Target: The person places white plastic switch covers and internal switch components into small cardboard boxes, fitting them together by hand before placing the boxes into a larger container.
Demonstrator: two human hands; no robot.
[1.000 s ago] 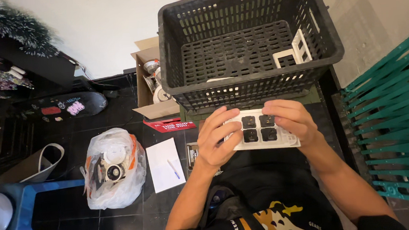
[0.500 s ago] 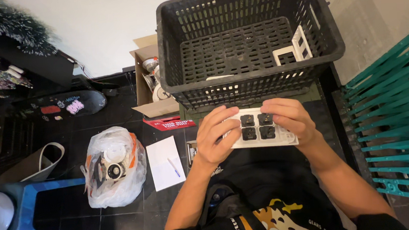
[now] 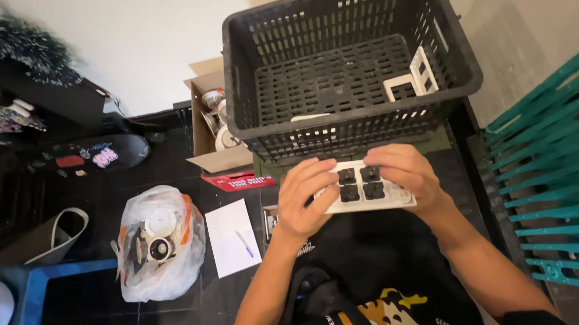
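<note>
White switch plate (image 3: 372,192), four black inserts, clamped at both ends over my lap by my left hand (image 3: 305,199) and right hand (image 3: 404,175). Beyond: black crate (image 3: 347,70). Risk: uneven thumb pressure may pop inserts loose.

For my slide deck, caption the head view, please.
Both hands, left and right, hold a white switch plate below a black crate.

A white plastic switch plate with four black square inserts (image 3: 366,188) sits between the left hand (image 3: 303,199) and right hand (image 3: 404,173), just near of the black slotted plastic crate (image 3: 344,16). White plastic frames (image 3: 411,83) lie in the crate's right part. Left of the hands lie a white paper sheet (image 3: 230,238) and, farther left, a clear plastic bag (image 3: 159,243).
</note>
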